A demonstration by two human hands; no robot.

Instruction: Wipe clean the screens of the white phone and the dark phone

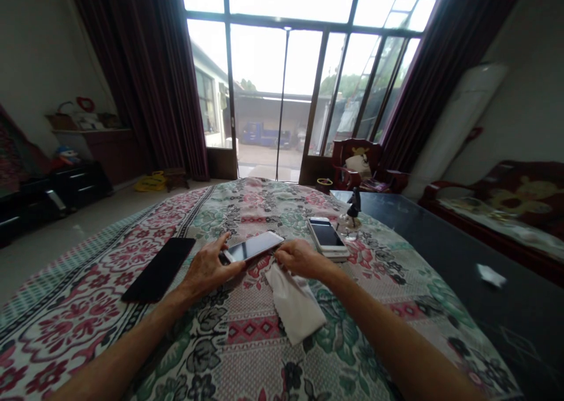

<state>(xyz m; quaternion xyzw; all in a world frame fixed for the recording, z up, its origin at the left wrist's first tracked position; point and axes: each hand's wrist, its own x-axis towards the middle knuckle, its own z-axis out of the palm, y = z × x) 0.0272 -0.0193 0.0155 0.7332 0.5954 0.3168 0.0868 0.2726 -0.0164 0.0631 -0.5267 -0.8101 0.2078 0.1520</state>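
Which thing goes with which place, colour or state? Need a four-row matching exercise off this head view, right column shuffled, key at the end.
Things:
1. Smartphone
2. Cloth
3. Figurine
4. Tablecloth

Descriptions:
A. Floral, spread beneath both hands
B. Black, standing upright
C. Screen up, against the left hand
D. White, by the right hand

Pairs: 1-C, 2-D, 3-B, 4-A

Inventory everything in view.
Tablecloth: 1, pink and green, foreground
Smartphone: 1, white, centre
Cloth: 1, white, nearer than smartphone
Phone stack: 1, white, right
Flat slab: 1, black, left
Figurine: 1, black, beside phone stack
Side table: 1, black, right
Scrap: 1, white, on side table
Curtains: 2, purple, both sides
Glazed wall: 1, dark frame, ahead
Armchair: 1, brown, beyond figurine
Sofa: 1, brown, right
Left hand: 1, bare, on smartphone
Right hand: 1, bare, beside smartphone
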